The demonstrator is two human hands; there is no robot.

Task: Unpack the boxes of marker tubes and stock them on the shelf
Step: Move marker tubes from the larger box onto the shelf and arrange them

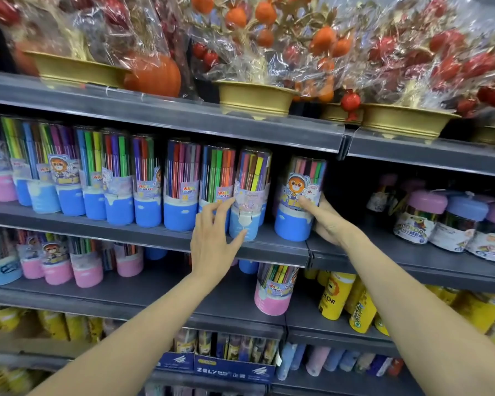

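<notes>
A: Where are we w/ the stocking?
B: Left hand (215, 238), fingers straight, steadies the pale-blue tube (247, 195) at the end of the row on the middle shelf (155, 235). Right hand (325, 221) curls round the blue-base tube (299, 200), standing apart on the shelf edge
A: Next?
B: Prob slide that one left into the gap, keep it upright & label facing out
</notes>
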